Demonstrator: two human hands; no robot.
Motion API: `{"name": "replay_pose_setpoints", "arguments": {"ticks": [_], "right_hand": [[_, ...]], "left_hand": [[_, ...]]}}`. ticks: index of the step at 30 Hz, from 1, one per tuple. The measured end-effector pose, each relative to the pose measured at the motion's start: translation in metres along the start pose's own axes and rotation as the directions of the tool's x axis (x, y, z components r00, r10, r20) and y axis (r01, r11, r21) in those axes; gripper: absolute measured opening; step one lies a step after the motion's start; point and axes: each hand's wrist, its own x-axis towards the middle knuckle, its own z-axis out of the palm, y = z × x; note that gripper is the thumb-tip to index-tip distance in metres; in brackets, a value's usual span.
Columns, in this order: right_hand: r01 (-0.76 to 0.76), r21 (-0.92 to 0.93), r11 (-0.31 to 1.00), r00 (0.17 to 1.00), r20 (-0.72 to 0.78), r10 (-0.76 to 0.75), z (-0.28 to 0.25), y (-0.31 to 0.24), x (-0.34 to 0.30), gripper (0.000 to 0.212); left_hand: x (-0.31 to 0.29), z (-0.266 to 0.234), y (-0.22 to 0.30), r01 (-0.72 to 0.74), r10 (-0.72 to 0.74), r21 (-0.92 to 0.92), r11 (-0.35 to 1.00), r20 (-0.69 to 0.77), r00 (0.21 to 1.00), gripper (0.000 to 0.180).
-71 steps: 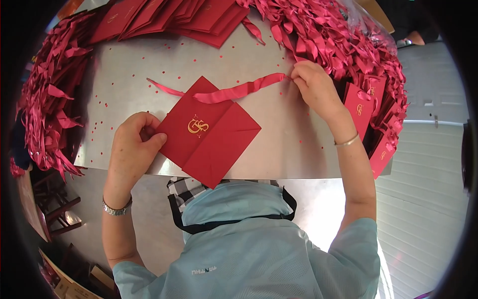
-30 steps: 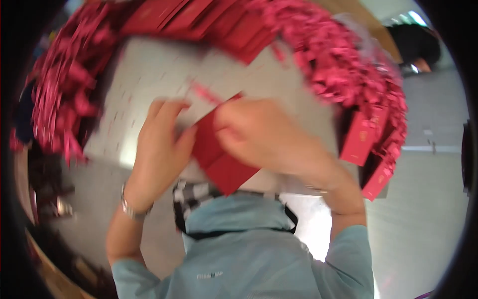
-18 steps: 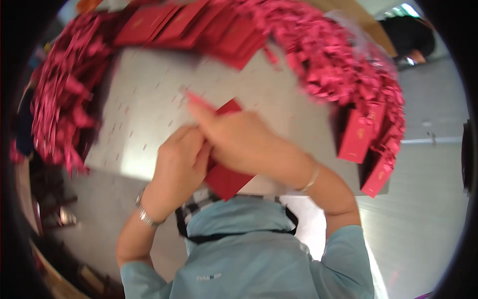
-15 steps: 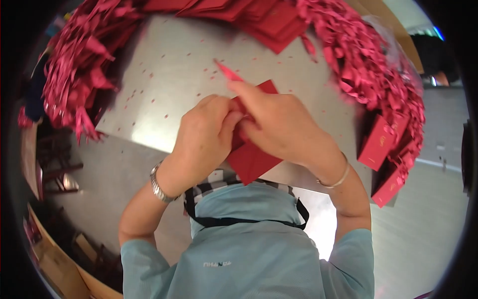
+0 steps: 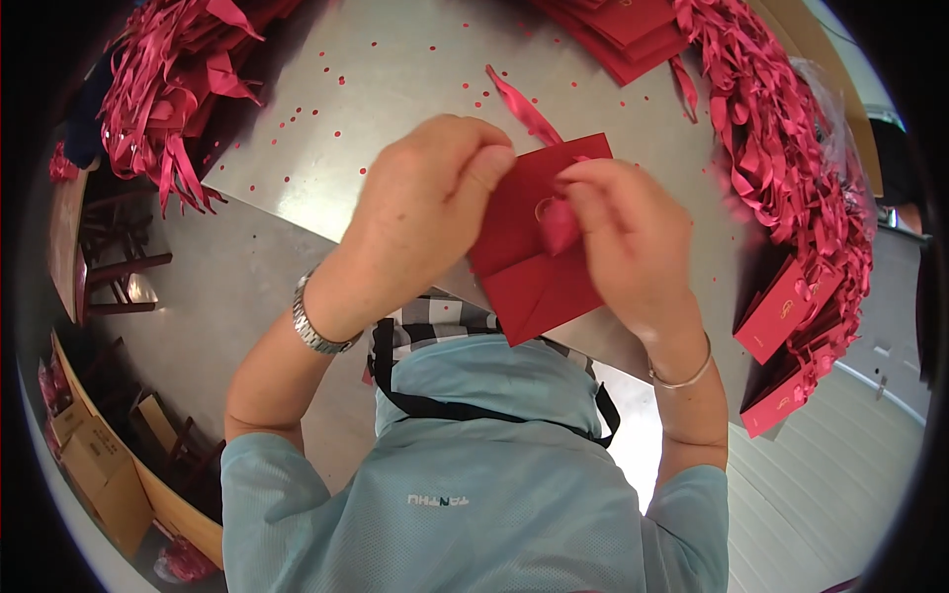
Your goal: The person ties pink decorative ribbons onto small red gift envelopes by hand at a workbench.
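Observation:
Between my hands lies a flat red paper bag (image 5: 539,282) with a folded bottom, tilted on the metal table near its front edge. A pink ribbon (image 5: 560,229) hangs at its face beside a small ring-like mark. My right hand (image 5: 638,237) pinches this ribbon at the bag's right side. My left hand (image 5: 430,193) is closed at the bag's upper left edge, thumb against curled fingers; whatever it grips there is hidden. Beyond the bag's top edge, another ribbon length (image 5: 522,104) sticks out over the table.
Small red paper dots are scattered over the metal table (image 5: 326,163). Red bags with pink ribbons (image 5: 791,148) are heaped along the right, with more ribboned bags (image 5: 178,79) at the far left. Stacked red bags (image 5: 623,40) lie at the back. Wooden stools (image 5: 124,262) stand at left.
My hands have moved apart from their close position over the bag, uncovering its face and the ribbon. My right hand has shifted right, and the view has shifted a little.

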Motion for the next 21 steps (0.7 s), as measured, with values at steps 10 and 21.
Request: {"name": "replay_pose_setpoints", "arguments": {"ticks": [10,21], "right_hand": [[0.054,0.876,0.479,0.999,-0.048,-0.024,-0.064,-0.021,-0.008,0.024],[-0.527,0.427,0.735,0.848,0.217,0.483,0.028,-0.014,-0.023,0.013]], "left_hand": [[-0.003,-0.007,0.001,0.105,-0.156,0.271,0.957,0.176,0.972,0.027],[0.013,-0.026,-0.003,0.174,-0.248,0.201,0.964,0.442,0.862,0.012]]}}
